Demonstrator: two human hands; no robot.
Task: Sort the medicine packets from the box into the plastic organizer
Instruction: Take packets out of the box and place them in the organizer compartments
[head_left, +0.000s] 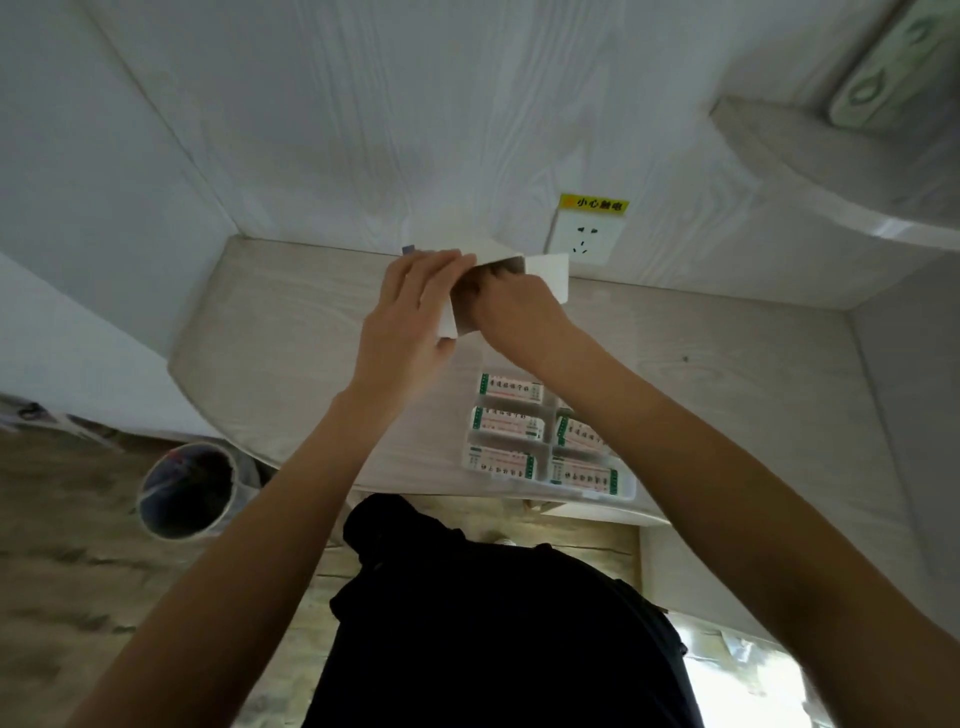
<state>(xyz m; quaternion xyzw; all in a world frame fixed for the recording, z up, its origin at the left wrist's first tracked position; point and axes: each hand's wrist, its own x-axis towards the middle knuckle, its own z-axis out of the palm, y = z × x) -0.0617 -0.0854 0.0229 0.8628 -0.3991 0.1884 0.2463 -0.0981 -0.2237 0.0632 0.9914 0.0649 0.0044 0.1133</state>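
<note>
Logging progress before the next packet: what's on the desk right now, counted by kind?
Medicine packets showing in the plastic organizer: 5 (a sixth slot is hidden by the right arm)
White box, held by left hand and right hand: 1
Plastic organizer: 1
Total: 7

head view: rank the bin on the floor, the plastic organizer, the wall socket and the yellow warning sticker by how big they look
1. Bin and plastic organizer: look alike, and the arm hides part of the organizer, so unranked.
2. Wall socket.
3. Yellow warning sticker.
</note>
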